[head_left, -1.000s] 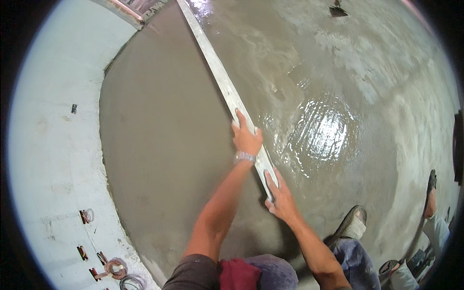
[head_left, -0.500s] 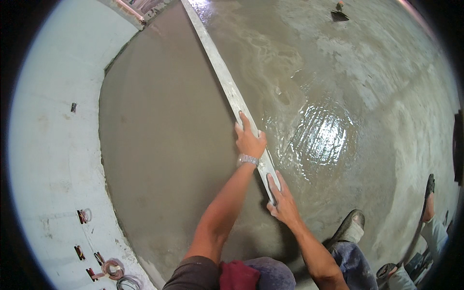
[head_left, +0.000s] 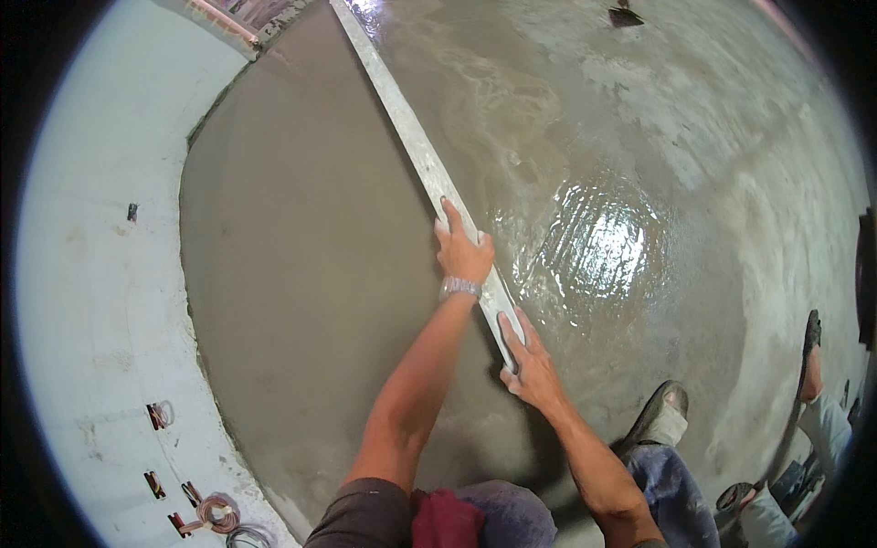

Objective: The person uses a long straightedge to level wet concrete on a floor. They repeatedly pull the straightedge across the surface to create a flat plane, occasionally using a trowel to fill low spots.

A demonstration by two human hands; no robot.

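Note:
A long pale screed straightedge (head_left: pixel 406 123) lies slantwise across smooth wet grey screed (head_left: pixel 292 247), from the far left-centre toward me. My left hand (head_left: pixel 464 251), with a metal-banded watch at the wrist, grips it partway along, fingers over its left edge and thumb on its right. Closer to me, my right hand (head_left: pixel 530 361) is closed round the near end, fingers along the top face. Left of the bar the screed looks even and matt. On its right the surface is wetter, with swirls, ridges and a bright reflection.
A white wall (head_left: pixel 100 301) with recessed boxes and coiled cables (head_left: pixel 217 513) borders the left side. A dark trowel (head_left: pixel 626 16) lies far off at the right. My shoe (head_left: pixel 665 411) rests on the floor, and another person's foot (head_left: pixel 812 338) shows at the right edge.
The whole view has shifted slightly, so hands and straightedge appear a little higher and further left. Both hands keep their grip; any sliding of the bar over the screed is too small to tell.

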